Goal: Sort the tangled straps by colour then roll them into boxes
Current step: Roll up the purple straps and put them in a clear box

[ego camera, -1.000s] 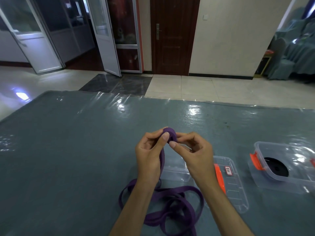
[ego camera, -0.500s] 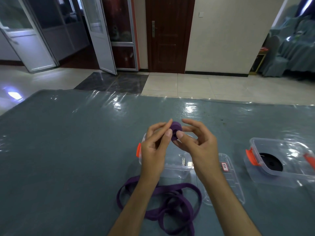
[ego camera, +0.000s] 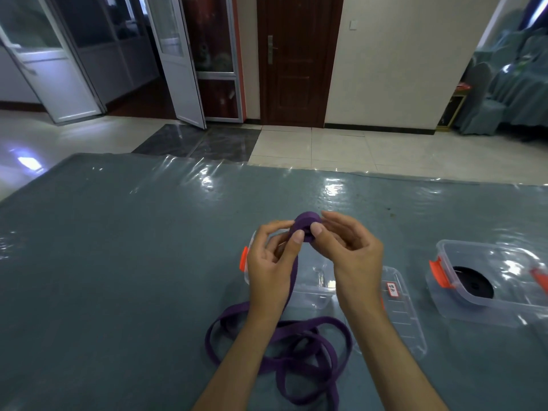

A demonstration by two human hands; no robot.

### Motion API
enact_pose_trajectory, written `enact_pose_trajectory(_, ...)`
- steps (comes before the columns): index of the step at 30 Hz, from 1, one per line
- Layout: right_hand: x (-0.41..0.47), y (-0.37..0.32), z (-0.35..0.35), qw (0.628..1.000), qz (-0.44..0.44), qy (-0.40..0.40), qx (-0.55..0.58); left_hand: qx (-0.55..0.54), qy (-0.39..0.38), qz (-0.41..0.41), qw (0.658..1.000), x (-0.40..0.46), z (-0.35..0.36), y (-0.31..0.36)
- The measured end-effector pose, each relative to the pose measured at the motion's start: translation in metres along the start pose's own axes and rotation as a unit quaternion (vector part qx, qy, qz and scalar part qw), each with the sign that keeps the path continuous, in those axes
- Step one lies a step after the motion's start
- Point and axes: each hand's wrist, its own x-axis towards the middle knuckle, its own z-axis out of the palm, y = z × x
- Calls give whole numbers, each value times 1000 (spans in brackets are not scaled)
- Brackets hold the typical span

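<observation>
Head view: left hand (ego camera: 271,256) and right hand (ego camera: 348,247) fingers pinch purple strap (ego camera: 307,223) coil, keeping winding tight; loose tail at 6 o'clock.

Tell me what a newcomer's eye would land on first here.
First, the two hands at centre: the left hand and right hand pinch a small purple roll held above the grey table. Below them, the rest of the purple strap lies in loose loops near the front edge. To the right, a clear box with orange latches holds a black roll.
</observation>
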Motion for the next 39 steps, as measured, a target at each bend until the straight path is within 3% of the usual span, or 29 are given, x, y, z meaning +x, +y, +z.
enact_pose_trajectory(3, -6, 7, 4, 1000, 2, 15, 12, -13, -13, -21, 1000, 3, 0, -2)
enact_pose_trajectory(8, -4, 11, -3, 999, 36, -26, 6, -33, -33, -50, 998, 17, -8, 7)
enact_pose_trajectory(13, -5, 8, 0, 999, 32, -36, 13, -101, 42, -63, 992, 16, 1, 6)
enact_pose_trajectory(15, -6, 9, 0, 999, 19, -32, 6, -82, 49, -61, 994, 12, 4, 3)
enact_pose_trajectory(19, -2, 11, -6, 999, 28, -35, 6, -29, -8, -51, 998, 13, -1, -1)
enact_pose_trajectory(22, -2, 15, -6, 996, 15, -50, -68, 13, -45, -34, 998, 17, -1, 1)
enact_pose_trajectory(24, -1, 15, -5, 995, 5, -35, -89, -14, -25, -51, 998, 18, 0, 3)
enact_pose_trajectory(29, 3, 8, -5, 997, -14, -47, -57, -37, 22, -35, 998, 16, -1, -2)
enact_pose_trajectory(34, 4, 10, -1, 1000, -2, -2, 4, -16, -20, -19, 1000, 16, 0, -4)
enact_pose_trajectory(39, 7, 10, -4, 999, 36, -32, -15, -11, -45, -24, 999, 25, -7, 2)
